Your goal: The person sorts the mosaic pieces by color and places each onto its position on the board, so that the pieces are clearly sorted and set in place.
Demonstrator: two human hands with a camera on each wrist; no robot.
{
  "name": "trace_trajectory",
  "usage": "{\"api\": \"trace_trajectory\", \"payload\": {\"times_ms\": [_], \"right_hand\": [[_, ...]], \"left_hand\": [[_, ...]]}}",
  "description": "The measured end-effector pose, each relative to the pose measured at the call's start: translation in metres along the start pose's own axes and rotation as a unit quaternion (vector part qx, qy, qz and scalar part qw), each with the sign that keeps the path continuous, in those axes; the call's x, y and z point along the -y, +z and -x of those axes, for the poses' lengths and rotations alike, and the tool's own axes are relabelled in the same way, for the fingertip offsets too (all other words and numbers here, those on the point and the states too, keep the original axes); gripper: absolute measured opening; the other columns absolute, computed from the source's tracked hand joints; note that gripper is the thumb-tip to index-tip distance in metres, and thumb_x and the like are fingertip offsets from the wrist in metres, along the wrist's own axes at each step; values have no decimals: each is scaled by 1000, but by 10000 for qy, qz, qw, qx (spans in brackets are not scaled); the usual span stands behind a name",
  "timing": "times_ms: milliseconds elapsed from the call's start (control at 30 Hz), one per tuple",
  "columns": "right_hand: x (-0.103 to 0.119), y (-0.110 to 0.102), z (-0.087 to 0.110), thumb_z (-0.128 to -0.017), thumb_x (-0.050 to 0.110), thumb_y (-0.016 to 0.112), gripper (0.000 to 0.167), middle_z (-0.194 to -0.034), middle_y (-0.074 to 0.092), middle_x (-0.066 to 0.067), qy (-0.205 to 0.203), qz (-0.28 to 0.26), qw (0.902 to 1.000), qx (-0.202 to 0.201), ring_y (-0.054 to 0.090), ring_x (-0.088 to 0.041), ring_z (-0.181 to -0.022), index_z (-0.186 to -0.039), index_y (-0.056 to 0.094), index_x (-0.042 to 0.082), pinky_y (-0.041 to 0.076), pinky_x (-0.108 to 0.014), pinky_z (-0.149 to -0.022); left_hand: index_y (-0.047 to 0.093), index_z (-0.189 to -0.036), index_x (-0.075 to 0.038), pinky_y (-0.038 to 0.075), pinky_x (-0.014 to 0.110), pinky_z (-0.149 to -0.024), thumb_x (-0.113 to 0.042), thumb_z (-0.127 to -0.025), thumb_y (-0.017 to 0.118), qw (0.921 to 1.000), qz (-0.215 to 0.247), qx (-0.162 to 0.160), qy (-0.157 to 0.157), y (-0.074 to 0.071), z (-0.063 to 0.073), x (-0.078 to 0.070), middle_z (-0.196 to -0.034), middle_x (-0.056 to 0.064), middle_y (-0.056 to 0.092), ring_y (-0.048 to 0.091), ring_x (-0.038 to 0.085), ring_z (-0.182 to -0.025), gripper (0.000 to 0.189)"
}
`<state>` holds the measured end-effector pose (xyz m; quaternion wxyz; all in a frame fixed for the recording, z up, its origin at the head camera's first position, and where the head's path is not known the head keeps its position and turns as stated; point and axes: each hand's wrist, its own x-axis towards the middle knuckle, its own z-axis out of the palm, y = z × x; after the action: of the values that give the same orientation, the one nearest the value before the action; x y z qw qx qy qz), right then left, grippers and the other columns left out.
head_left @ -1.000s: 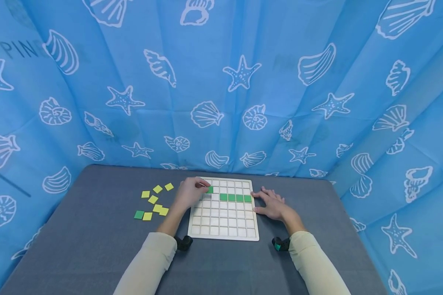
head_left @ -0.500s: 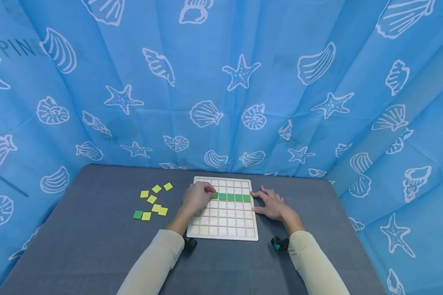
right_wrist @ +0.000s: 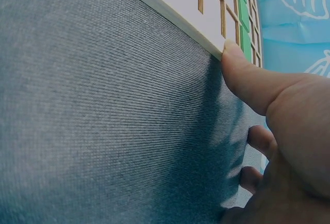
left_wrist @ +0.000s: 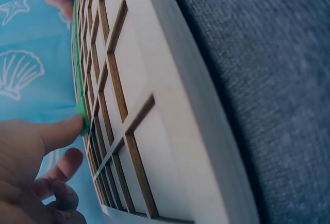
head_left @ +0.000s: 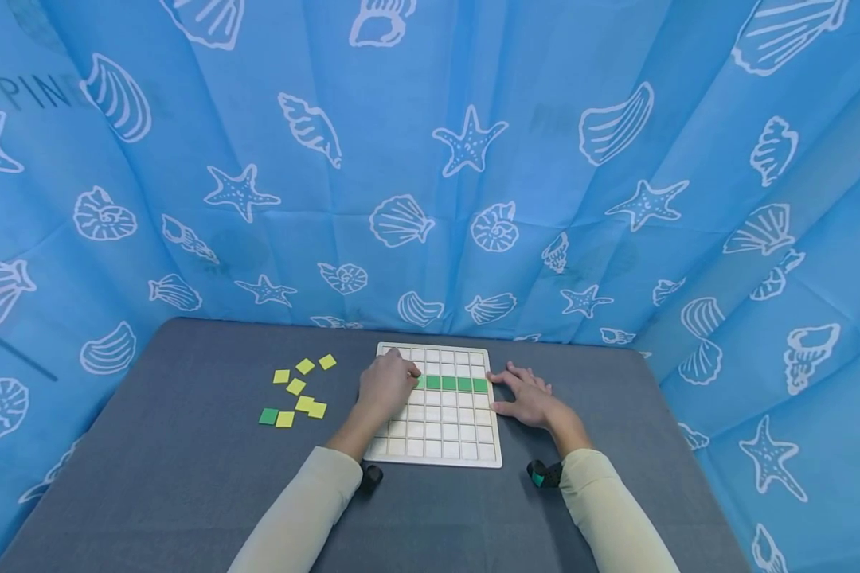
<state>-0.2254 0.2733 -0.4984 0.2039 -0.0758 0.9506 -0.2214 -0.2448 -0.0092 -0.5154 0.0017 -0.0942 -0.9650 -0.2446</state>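
Note:
A white grid board (head_left: 433, 439) lies on the table, with a row of green square tiles (head_left: 448, 383) across it. My left hand (head_left: 385, 387) is over the board's left side, and its thumb presses the leftmost green tile (left_wrist: 82, 117). In the left wrist view the other left fingers (left_wrist: 67, 165) stand apart from that tile, loosely bent. The hand partly covers this tile in the head view. My right hand (head_left: 533, 398) rests at the board's right edge, its thumb (right_wrist: 238, 67) touching the rim and its other fingers spread on the cloth.
Several loose yellow tiles (head_left: 295, 387) and one green tile (head_left: 268, 416) lie left of the board, two of the yellow ones overlapping. A grey cloth (head_left: 186, 446) covers the table. Behind it hangs a blue curtain (head_left: 430, 278) with white shell prints.
My left hand has brought a green tile right and toward me into the row's left end. Its index finger has since lifted away from the thumb. The right hand has stayed put.

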Motion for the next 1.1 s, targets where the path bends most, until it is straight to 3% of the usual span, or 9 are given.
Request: {"api": "trace_trajectory", "payload": {"times_ms": [267, 467, 633, 833, 1100], "right_hand": [[3, 0, 0, -100, 35, 66, 60, -170, 14, -24, 52, 19, 10000, -11, 4, -57, -154, -154, 45, 21, 6, -79, -116], [6, -1, -1, -99, 35, 67, 61, -170, 15, -23, 207, 81, 9998, -5, 6, -56, -154, -154, 46, 21, 8, -78, -116], [7, -2, -1, -99, 33, 67, 60, -169, 15, -23, 218, 146, 9997, 12, 7, -57, -153, -154, 46, 20, 9, -79, -116], [7, -3, -1, -99, 33, 67, 60, -169, 15, -24, 188, 154, 9997, 46, 6, -57, -153, -153, 46, 20, 8, -79, -116], [6, -2, -1, -99, 33, 67, 61, -169, 15, -25, 184, 183, 9997, 45, 7, -58, -153, -154, 45, 19, 10, -79, -115]], "left_hand": [[81, -108, -25, 54, 42, -75, -31, -93, 74, 9990, -404, 113, 175, -3, 5, 0, -108, 2, 61, 59, 21, -96, 17], [73, -126, -26, 50, 48, -89, -41, -93, 74, 9969, -580, -184, 505, -7, 10, 0, -130, 5, 61, 53, 30, -120, 37], [62, -141, -27, 45, 56, -104, -50, -92, 72, 9956, -617, -252, 660, -12, 13, -1, -153, 8, 50, 44, 36, -141, 55], [48, -153, -31, 28, 62, -121, -59, -91, 69, 9937, -679, -378, 801, -14, 17, 4, -165, 9, 36, 30, 42, -153, 70], [32, -160, -35, 12, 64, -126, -64, -92, 62, 9928, -712, -574, 778, -28, 32, 19, -172, 7, 20, 7, 41, -160, 80]]}}
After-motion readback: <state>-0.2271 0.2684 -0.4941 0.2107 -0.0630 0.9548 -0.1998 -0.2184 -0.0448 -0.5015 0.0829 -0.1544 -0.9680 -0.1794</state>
